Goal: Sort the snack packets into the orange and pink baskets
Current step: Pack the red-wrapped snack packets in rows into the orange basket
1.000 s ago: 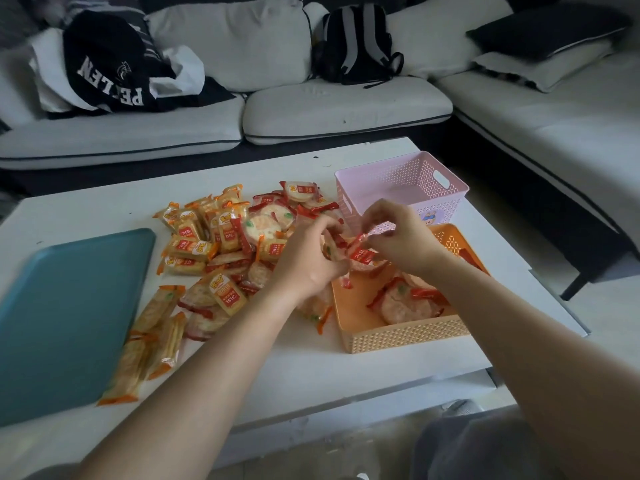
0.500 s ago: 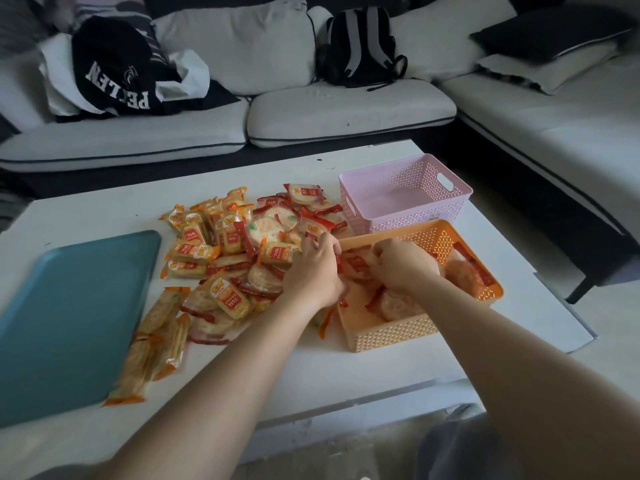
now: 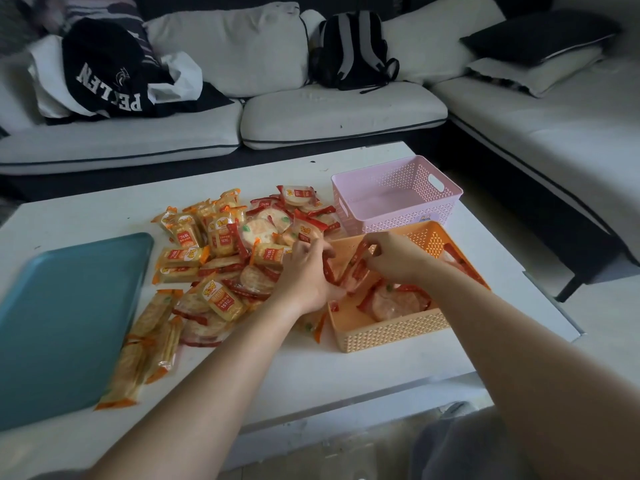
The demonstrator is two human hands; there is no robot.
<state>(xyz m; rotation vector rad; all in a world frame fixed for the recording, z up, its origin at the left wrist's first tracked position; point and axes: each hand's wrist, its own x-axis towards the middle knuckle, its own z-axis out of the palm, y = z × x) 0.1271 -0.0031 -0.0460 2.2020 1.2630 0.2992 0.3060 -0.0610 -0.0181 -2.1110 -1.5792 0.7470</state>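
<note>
A heap of snack packets [image 3: 221, 258], red-edged round crackers and orange-edged ones, covers the middle of the white table [image 3: 311, 368]. The orange basket [image 3: 391, 332] at the right front holds a few red-edged packets [image 3: 394, 301]. Behind it stands the pink basket [image 3: 398, 216], which looks empty. My left hand [image 3: 308, 271] and my right hand [image 3: 394, 256] meet over the orange basket's left rim. Both pinch a red-edged cracker packet [image 3: 353, 271] between them.
A teal tray [image 3: 62, 317] lies on the table's left side. Long orange-edged packets [image 3: 145, 344] rest beside its right edge. A grey sofa wraps the table at the back and right, with clothes [image 3: 104, 74], a backpack [image 3: 349, 50] and cushions on it.
Both hands dropped from above the baskets into the orange basket, then rose slightly. They now hold a red-edged packet over the basket's left side.
</note>
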